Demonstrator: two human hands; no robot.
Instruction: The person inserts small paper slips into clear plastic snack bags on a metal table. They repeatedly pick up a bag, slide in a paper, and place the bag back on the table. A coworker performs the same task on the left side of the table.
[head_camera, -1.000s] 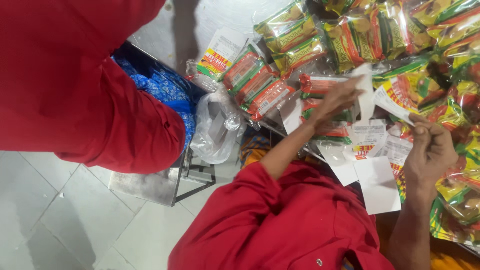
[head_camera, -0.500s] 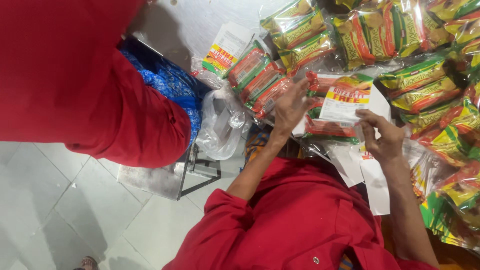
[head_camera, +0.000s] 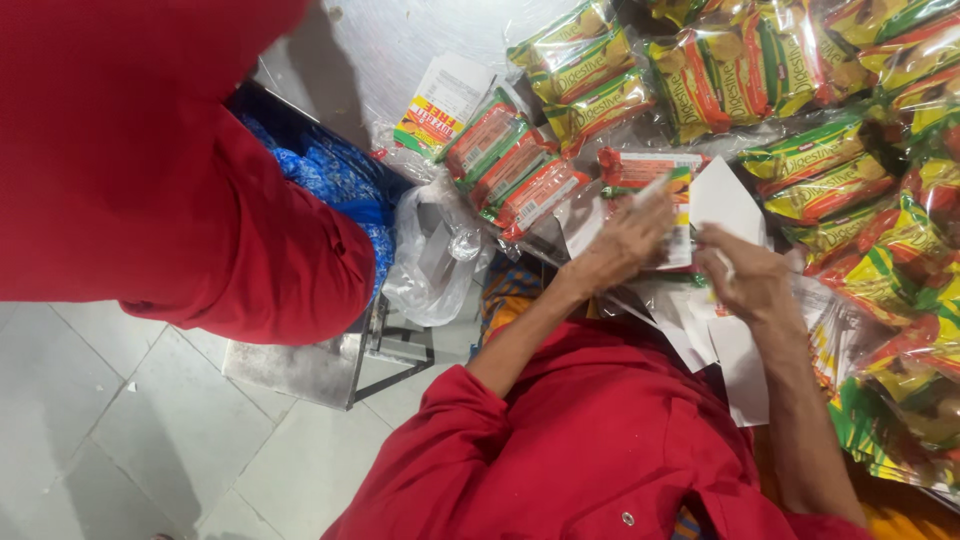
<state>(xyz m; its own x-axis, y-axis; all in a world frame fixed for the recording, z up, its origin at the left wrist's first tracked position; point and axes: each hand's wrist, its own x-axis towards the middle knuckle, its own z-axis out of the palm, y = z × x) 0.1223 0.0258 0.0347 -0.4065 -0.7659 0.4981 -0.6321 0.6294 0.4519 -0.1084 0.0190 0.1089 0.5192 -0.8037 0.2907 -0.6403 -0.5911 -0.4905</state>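
The left hand (head_camera: 625, 245) pinches a white printed paper card (head_camera: 680, 215) against a clear red-and-green biscuit packet (head_camera: 640, 170) on the metal surface (head_camera: 380, 50). The right hand (head_camera: 750, 275), just beside it, seems to close its grip on the card's right edge, though blur obscures it. Loose white paper cards (head_camera: 735, 355) lie near. A red-sleeved person (head_camera: 150, 170) stands left.

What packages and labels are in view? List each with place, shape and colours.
Biscuit packs: heaped top right, oblong, green, yellow and red.
Red packs: centre, bundled in clear wrap.
Printed card: flat beside them, white, yellow and green.
White paper slips: at the left hand and right hand.
Clear bag: crumpled, table edge.
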